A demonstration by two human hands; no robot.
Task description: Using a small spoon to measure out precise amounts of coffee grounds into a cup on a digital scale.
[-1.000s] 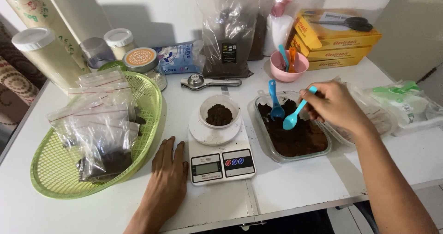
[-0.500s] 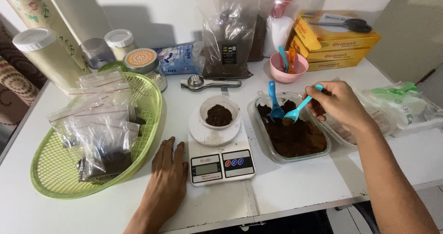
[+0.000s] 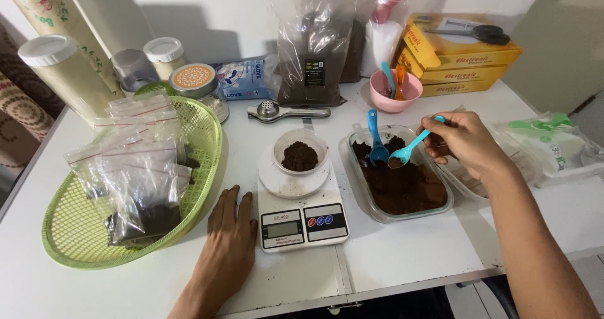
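Note:
My right hand [image 3: 467, 144] holds a light blue plastic spoon [image 3: 412, 145] with a little brown powder in its bowl, just above the clear container [image 3: 360, 196] of brown powder. A darker blue spoon [image 3: 375, 139] stands stuck in that powder. My left hand [image 3: 228, 246] rests flat, palm down, on the white table beside the small digital scale [image 3: 301, 218]. On the scale sits a small clear cup [image 3: 300, 153] partly filled with brown powder.
A green basket [image 3: 195, 196] at the left holds several zip bags of powder. Behind stand a big bag of brown powder [image 3: 316, 48], a pink bowl [image 3: 385, 99] with spoons, yellow boxes [image 3: 462, 64], jars [image 3: 165, 55] and a metal squeezer [image 3: 283, 112].
My right hand has pulled the light blue spoon a little up and back over the container, and it now carries some powder. The left hand has stayed flat on the table.

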